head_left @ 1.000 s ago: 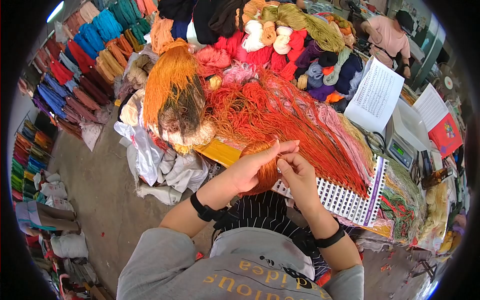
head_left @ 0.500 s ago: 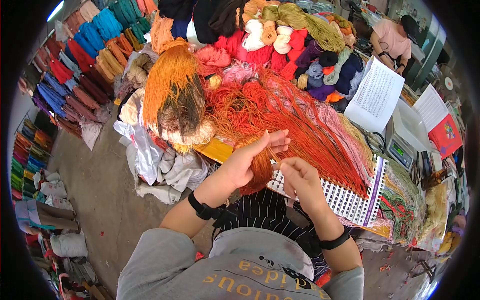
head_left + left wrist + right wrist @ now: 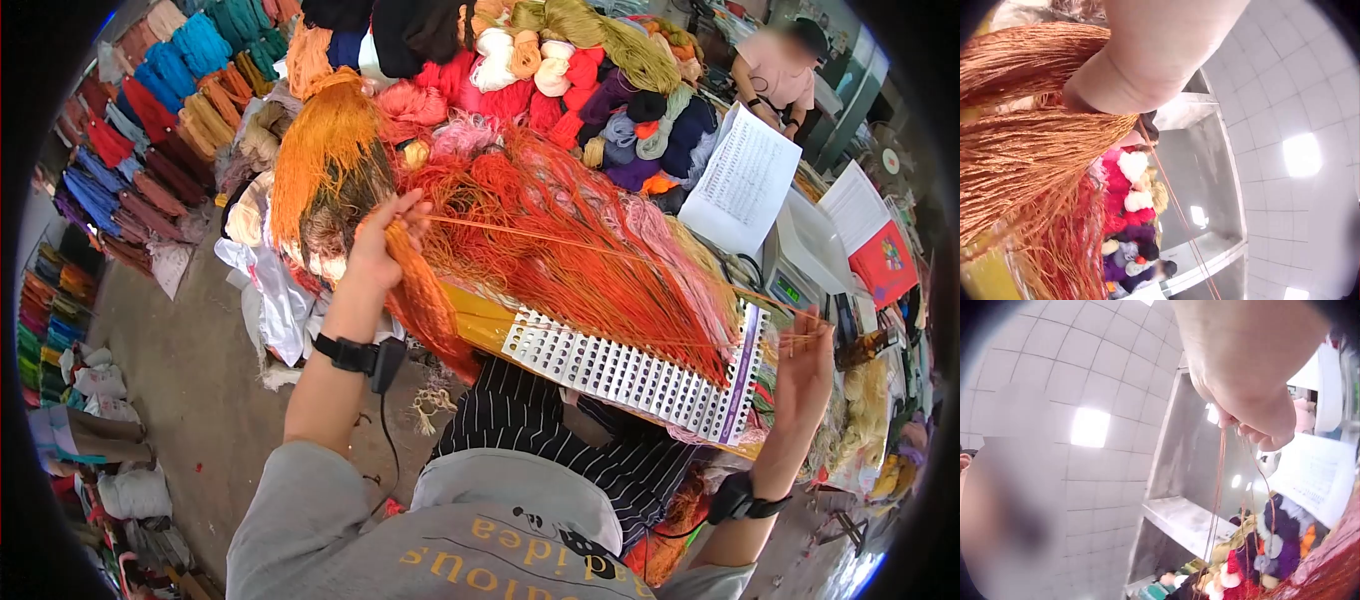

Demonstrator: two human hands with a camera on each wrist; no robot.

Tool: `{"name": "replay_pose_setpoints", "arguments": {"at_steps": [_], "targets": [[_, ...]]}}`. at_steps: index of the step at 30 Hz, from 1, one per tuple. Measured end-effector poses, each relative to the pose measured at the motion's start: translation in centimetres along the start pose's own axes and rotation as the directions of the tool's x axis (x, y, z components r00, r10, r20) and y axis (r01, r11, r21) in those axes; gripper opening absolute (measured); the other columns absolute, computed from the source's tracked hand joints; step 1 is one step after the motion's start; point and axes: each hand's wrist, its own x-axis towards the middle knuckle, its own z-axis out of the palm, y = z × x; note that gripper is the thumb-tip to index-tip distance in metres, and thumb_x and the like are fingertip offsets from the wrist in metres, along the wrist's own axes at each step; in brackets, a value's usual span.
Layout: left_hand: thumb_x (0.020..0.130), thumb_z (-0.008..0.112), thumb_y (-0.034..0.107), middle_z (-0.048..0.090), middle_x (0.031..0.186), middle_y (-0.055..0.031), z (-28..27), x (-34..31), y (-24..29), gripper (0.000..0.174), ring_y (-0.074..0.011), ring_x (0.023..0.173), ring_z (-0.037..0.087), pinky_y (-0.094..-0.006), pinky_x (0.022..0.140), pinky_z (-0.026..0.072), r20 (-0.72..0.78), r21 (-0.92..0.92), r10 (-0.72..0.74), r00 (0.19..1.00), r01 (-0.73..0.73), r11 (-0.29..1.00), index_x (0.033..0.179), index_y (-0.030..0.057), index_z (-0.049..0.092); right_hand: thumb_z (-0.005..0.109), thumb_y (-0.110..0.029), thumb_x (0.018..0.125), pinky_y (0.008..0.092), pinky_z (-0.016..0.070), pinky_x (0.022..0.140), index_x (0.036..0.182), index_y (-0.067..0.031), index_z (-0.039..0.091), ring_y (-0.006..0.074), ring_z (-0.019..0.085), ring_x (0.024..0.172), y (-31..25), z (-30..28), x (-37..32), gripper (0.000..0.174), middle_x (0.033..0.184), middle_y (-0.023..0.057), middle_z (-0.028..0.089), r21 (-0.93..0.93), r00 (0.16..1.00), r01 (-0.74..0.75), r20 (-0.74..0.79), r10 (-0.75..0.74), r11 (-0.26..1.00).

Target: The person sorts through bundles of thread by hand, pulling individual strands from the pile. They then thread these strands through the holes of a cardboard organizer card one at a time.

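Note:
My left hand (image 3: pixel 380 245) grips a rust-orange skein of thread (image 3: pixel 428 300), its loop hanging down toward my lap. In the left wrist view the thumb (image 3: pixel 1141 69) lies over the top of the skein (image 3: pixel 1041 150). Far out to the right, my right hand (image 3: pixel 806 360) pinches a few fine orange threads (image 3: pixel 585 243) drawn across from the skein. The right wrist view shows fingers (image 3: pixel 1266 428) curled, with several thin strands (image 3: pixel 1219 469) trailing below. Underneath spreads a loose heap of red-orange threads (image 3: pixel 560 240) on the table.
A white punched card (image 3: pixel 620 375) with rows of holes lies along the table's near edge. Orange hanks (image 3: pixel 335 140) stand at left, piled yarn (image 3: pixel 550 70) behind. Papers (image 3: pixel 742 180) and a scale (image 3: pixel 795 255) are at right. Another person (image 3: pixel 775 75) sits beyond.
My hands were close together over the skein; now they are wide apart. The left moved left and up with the skein, the right moved far right, drawing threads out between them.

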Motion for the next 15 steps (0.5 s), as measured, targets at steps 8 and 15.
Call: {"name": "replay_pose_setpoints", "arguments": {"at_steps": [8,15], "targets": [[0.090,0.053,0.024,0.063,0.101,-0.0092,-6.7,2.8,3.1,0.033,-0.0200,0.084,0.062,-0.0188,0.057,0.0485,-0.148,0.197,0.107,0.983,-0.077,0.977,0.114,0.0017,0.057,0.051,-0.017,0.093,0.0358,0.0390,0.099,0.112,0.0004,0.053,0.0221,0.050,0.111,-7.1,-20.5,4.3,0.026,0.120,0.0116,0.053,-0.048,0.955,0.029,-0.292,-0.042,0.998],[0.087,0.058,0.032,0.061,0.086,0.0030,-5.9,1.4,3.9,0.027,-0.0087,0.075,0.055,-0.0232,0.060,0.0392,-0.239,0.491,0.201,0.950,-0.061,0.869,0.103,0.0109,0.064,0.050,-0.014,0.094,0.0303,0.0422,0.088,0.115,0.0002,0.055,0.0170,0.053,0.099,-15.1,-33.3,1.7,0.026,0.115,0.0079,0.057,-0.143,0.834,0.199,-0.495,-0.245,0.969]]}}
